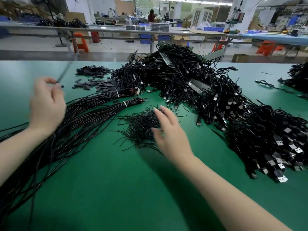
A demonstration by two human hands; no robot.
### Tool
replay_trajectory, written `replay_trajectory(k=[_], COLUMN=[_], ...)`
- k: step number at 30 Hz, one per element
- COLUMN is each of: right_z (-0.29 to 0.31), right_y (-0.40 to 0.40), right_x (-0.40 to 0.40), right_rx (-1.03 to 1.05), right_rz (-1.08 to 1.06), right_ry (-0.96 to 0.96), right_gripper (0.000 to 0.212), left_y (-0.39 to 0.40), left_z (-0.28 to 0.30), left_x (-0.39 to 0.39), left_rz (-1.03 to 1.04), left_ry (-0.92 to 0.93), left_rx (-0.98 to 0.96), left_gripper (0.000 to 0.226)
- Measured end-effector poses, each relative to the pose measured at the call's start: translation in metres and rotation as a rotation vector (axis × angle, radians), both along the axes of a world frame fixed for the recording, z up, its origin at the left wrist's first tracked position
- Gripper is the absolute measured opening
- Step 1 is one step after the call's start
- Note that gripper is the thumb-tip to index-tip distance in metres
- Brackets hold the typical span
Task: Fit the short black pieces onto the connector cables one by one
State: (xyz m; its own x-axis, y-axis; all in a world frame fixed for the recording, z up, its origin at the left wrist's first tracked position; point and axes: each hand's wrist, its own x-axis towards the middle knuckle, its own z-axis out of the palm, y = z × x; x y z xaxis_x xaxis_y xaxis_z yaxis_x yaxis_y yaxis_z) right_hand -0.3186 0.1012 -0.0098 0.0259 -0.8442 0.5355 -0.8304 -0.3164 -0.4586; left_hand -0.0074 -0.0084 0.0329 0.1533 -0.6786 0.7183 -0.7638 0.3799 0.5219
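Note:
My left hand (47, 104) is raised over the bundled cables and pinches a thin black cable (64, 73) that blurs up and away from the fingertips. My right hand (168, 129) hovers with spread, relaxed fingers over a small heap of thin short black pieces (140, 125) in the middle of the green table; it holds nothing. Two tied bundles of long black cables (93, 105) with bare ends lie from the left edge toward the centre. A scatter of flat short black sleeves (96, 80) lies further back.
A large pile of black USB connector cables (233, 105) fills the right and back of the green table (116, 189). Another cable heap (298, 77) sits at the far right edge. Beyond the table are other workbenches, orange stools and people at a distance.

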Motion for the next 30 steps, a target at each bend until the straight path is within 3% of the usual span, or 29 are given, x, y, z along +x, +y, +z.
replay_trajectory(k=[3, 4, 7, 9, 14, 17, 21, 24, 25, 28, 30], right_z=[0.038, 0.048, 0.08, 0.105, 0.176, 0.194, 0.175, 0.135, 0.115, 0.046, 0.01], right_y=[-0.012, -0.015, -0.026, -0.033, -0.033, -0.02, 0.012, 0.053, 0.07, 0.121, 0.142], right_x=[0.075, 0.094, 0.107, 0.089, 0.015, -0.043, -0.121, -0.168, -0.183, -0.214, -0.207], right_rx=[-0.028, -0.006, -0.061, -0.175, -0.32, -0.358, -0.374, -0.245, -0.135, 0.251, 0.368], right_rz=[0.288, 0.322, 0.259, 0.16, -0.024, -0.239, -0.518, -0.695, -0.737, -0.751, -0.727], right_ry=[0.104, 0.166, 0.428, 0.518, 0.26, 0.08, 0.089, 0.12, 0.244, 0.473, 0.478], right_gripper=[0.082, 0.079, 0.04, 0.035, 0.029, 0.029, 0.042, 0.051, 0.051, 0.058, 0.046], left_y=[0.035, 0.044, 0.06, 0.062, 0.068, 0.07, 0.071, 0.063, 0.061, 0.053, 0.045], left_z=[-0.008, -0.01, -0.015, -0.02, -0.037, -0.047, -0.041, -0.037, -0.034, -0.022, -0.011], left_x=[-0.025, -0.031, -0.029, -0.015, 0.035, 0.056, 0.057, 0.056, 0.055, 0.048, 0.027], left_rz=[-0.213, -0.229, -0.298, -0.407, -0.481, -0.467, -0.517, -0.542, -0.533, -0.488, -0.464], left_ry=[-0.223, -0.26, -0.243, -0.319, -0.279, -0.334, -0.289, -0.263, -0.18, 0.223, 0.364], left_rx=[-0.012, -0.023, 0.039, 0.157, 0.446, 0.603, 0.742, 0.761, 0.759, 0.691, 0.618], left_gripper=[0.019, 0.014, 0.014, 0.01, 0.039, 0.021, 0.014, 0.011, 0.012, 0.05, 0.056])
